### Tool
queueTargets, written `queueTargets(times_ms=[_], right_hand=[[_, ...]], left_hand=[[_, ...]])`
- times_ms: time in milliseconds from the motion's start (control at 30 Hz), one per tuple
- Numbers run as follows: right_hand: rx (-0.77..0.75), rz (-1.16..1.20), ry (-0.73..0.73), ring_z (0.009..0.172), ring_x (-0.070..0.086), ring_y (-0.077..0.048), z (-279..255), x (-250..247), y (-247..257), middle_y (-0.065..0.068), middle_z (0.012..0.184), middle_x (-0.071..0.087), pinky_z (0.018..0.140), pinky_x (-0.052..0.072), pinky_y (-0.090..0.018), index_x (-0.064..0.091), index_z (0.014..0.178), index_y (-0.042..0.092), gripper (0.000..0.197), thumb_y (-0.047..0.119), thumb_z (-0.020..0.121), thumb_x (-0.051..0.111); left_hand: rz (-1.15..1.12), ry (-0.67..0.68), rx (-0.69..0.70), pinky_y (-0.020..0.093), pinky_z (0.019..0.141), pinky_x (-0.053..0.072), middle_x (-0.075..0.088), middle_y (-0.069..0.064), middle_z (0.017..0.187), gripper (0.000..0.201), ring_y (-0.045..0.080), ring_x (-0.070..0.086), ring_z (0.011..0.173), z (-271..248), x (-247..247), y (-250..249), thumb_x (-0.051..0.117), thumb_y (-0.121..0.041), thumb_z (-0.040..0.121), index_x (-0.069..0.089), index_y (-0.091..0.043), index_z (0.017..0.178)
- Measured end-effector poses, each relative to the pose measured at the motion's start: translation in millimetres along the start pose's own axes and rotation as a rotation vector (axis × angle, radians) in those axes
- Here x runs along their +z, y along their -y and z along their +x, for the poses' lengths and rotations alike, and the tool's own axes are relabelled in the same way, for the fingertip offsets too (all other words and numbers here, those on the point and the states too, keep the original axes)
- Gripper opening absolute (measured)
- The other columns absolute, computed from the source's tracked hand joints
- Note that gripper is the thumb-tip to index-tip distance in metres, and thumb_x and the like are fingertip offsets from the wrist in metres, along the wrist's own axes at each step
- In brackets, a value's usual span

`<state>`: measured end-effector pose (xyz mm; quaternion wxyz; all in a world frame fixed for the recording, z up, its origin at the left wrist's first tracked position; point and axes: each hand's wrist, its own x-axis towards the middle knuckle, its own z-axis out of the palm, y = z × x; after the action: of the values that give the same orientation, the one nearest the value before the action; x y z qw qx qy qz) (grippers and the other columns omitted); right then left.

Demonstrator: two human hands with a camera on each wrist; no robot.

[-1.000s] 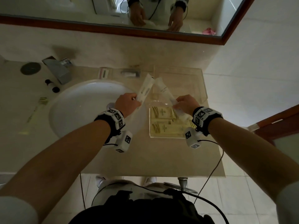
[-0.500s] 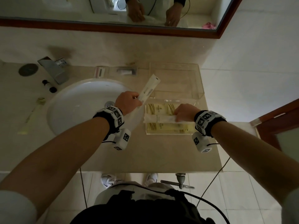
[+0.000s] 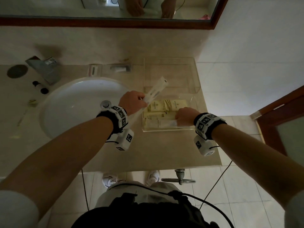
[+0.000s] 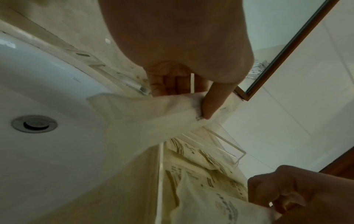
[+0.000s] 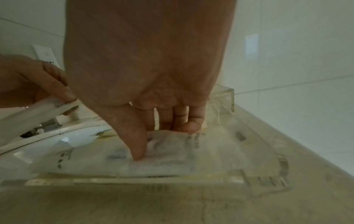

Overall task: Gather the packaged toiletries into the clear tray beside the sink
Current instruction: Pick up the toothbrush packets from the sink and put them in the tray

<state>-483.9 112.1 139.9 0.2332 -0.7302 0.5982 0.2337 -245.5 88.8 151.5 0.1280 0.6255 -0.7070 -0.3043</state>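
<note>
A clear tray (image 3: 166,130) sits on the counter right of the sink and holds several cream sachets (image 3: 175,104). My right hand (image 3: 184,116) pinches one end of a long white packet (image 3: 158,123), which lies flat along the tray's near side; thumb and fingers (image 5: 138,145) press on it. My left hand (image 3: 133,102) grips a second long white packet (image 3: 156,91) at its middle, held slanted above the tray's left edge. In the left wrist view the thumb (image 4: 212,104) clamps that packet (image 4: 153,115) against the fingers.
The white sink (image 3: 79,106) lies left of the tray, with a faucet (image 3: 44,69) behind it. A tall clear box (image 3: 171,74) stands behind the tray. Small packets (image 3: 93,69) lie by the wall, and a small dark bottle (image 3: 41,88) near the faucet. A wooden door (image 3: 279,116) is at right.
My right hand swung its packet down from upright and laid it flat at the tray's near side. The left hand kept its packet raised, shifting slightly.
</note>
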Motion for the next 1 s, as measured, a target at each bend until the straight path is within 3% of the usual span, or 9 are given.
queueTargets(times_ms=[100,200,300,400,567,733,833,933,1000], right_hand=[[-0.039,0.039,-0.006,0.060,0.048,-0.015,-2.6,2.6,-2.8,0.003,0.063,0.052,0.050,0.032,-0.024,0.048,0.056,0.020,0.036,0.035,0.089,0.054],[-0.109,0.062,-0.027,0.062,0.046,-0.016,-3.4,4.3,-4.5,0.005,0.062,0.049,0.053,0.032,-0.024,0.049,0.057,0.020,0.038,0.036,0.091,0.053],[-0.177,0.119,-0.057,0.080,0.053,-0.014,-2.5,3.3,-6.9,0.009,0.085,0.057,0.068,0.038,-0.025,0.057,0.083,0.029,0.005,0.025,0.087,0.058],[-0.222,0.152,-0.101,0.086,0.053,-0.015,-1.2,3.4,-9.6,0.006,0.094,0.056,0.073,0.040,-0.026,0.060,0.098,0.027,0.025,0.010,0.080,0.062],[-0.268,0.154,-0.119,0.079,0.048,-0.013,-0.5,4.6,-9.7,0.012,0.081,0.046,0.071,0.037,-0.026,0.061,0.104,0.030,0.025,0.023,0.081,0.065],[-0.317,0.161,-0.104,0.079,0.045,-0.010,-0.8,7.7,-9.4,0.019,0.077,0.040,0.074,0.035,-0.025,0.063,0.110,0.030,0.028,0.030,0.083,0.069],[-0.306,0.181,-0.080,0.081,0.048,-0.010,-1.9,7.0,-9.5,0.018,0.078,0.043,0.075,0.036,-0.024,0.065,0.110,0.031,0.025,0.034,0.085,0.066],[-0.242,0.368,-0.106,0.068,0.049,-0.006,-4.9,-1.4,-11.3,0.014,0.073,0.048,0.063,0.037,-0.017,0.067,0.102,0.024,0.020,0.037,0.087,0.064],[-0.188,0.480,-0.237,0.063,0.047,-0.004,-3.6,-8.0,-14.5,0.013,0.070,0.049,0.058,0.036,-0.017,0.064,0.094,0.020,0.017,0.035,0.088,0.064]], left_hand=[[0.004,0.002,0.000,0.034,0.066,0.052,0.063,0.001,0.066,0.008,0.022,0.060,0.065,0.0,3.9,-6.2,0.070,-0.033,0.076,0.066,-0.026,0.072],[0.008,-0.001,-0.005,0.035,0.070,0.053,0.066,0.003,0.070,0.013,0.023,0.061,0.069,1.0,7.6,-9.3,0.071,-0.030,0.075,0.071,-0.019,0.081],[0.013,0.006,0.000,0.035,0.072,0.054,0.068,0.002,0.074,0.017,0.021,0.063,0.071,2.2,8.6,-10.8,0.071,-0.030,0.076,0.073,-0.020,0.089],[0.022,0.014,0.004,0.033,0.072,0.054,0.068,-0.001,0.075,0.022,0.019,0.063,0.071,4.4,8.5,-12.4,0.070,-0.032,0.076,0.074,-0.021,0.096],[0.014,0.022,-0.003,0.033,0.077,0.055,0.066,-0.006,0.078,0.032,0.016,0.063,0.074,9.2,6.5,-16.4,0.070,-0.033,0.076,0.072,-0.023,0.107],[0.016,0.052,0.003,0.040,0.077,0.057,0.070,0.000,0.081,0.026,0.019,0.065,0.076,15.7,7.7,-19.6,0.069,-0.033,0.076,0.074,-0.021,0.099],[-0.002,0.070,0.016,0.037,0.079,0.056,0.071,0.003,0.087,0.026,0.020,0.066,0.080,18.8,10.1,-22.4,0.070,-0.031,0.078,0.074,-0.019,0.102],[-0.010,0.117,0.039,0.034,0.077,0.052,0.071,0.003,0.088,0.026,0.020,0.065,0.081,21.5,14.3,-28.0,0.069,-0.030,0.081,0.072,-0.019,0.105],[-0.002,0.165,0.041,0.032,0.072,0.050,0.069,0.003,0.085,0.022,0.020,0.063,0.078,23.6,16.8,-31.2,0.068,-0.031,0.082,0.072,-0.019,0.101]])
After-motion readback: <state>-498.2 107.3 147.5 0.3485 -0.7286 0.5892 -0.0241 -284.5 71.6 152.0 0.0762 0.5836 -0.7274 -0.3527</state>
